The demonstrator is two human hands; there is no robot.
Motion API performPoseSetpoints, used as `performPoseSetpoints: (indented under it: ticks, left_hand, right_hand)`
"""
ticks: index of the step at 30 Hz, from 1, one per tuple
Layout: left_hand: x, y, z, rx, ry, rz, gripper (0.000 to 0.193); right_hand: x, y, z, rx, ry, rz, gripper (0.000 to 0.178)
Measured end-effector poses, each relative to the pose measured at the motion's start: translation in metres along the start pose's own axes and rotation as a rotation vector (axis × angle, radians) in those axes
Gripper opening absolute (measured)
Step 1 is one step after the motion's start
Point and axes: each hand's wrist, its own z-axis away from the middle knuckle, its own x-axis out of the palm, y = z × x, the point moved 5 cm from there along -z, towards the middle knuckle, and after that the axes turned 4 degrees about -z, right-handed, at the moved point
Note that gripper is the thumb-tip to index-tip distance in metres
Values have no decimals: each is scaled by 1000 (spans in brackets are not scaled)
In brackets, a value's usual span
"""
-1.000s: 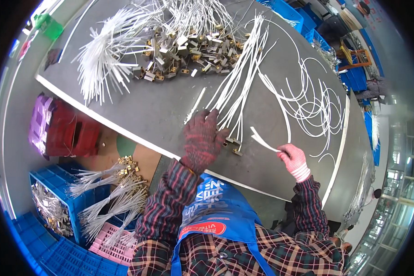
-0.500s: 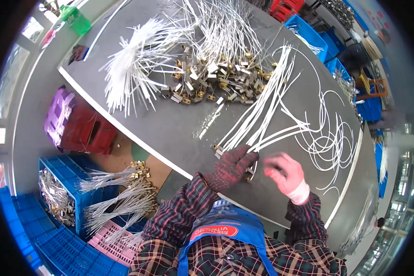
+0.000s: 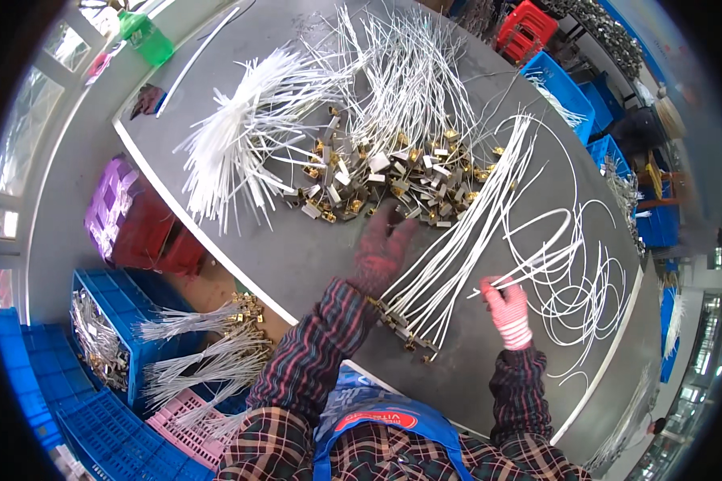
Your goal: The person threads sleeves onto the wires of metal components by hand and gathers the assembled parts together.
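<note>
Lying across the middle of the frame, the grey bench (image 3: 313,260) carries a tangled heap of metal-ended leads (image 3: 413,168) at upper centre. As I judge, lifting many together would feel rather heavy and would catch; one lead should be light, best taken by its hard end. Right of centre slants a bundle of white leads (image 3: 493,200), probably flexible and slippery, so a grip around several is safer. Both forearms reach up from the lower edge, the left one farther. The left hand (image 3: 383,255), in a dark glove, has its fingers parted at the heap's lower border; I see nothing held. The right hand (image 3: 507,314), in a pink-white glove, is closed in a pinch on white wires (image 3: 537,263), near their ends. Smallest are the metal blocks (image 3: 409,330) ending the bundle, stiff and easy to pinch.
</note>
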Motion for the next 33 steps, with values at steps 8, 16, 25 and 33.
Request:
performPoseSetpoints:
  ticks: [8, 16, 25, 33]
  left_hand:
    - [27, -22, -58, -642, 106, 733, 46]
    - [27, -36, -63, -737, 100, 757, 29]
    - [-3, -6, 47, -598, -105, 856, 36]
    - [-39, -1, 115, -524, -135, 270, 31]
  right_hand:
    - [18, 72, -13, -62, 97, 303, 12]
    - [11, 93, -24, -44, 76, 223, 14]
    - [41, 31, -12, 342, -237, -634, 34]
    - [123, -41, -13, 347, -492, -700, 29]
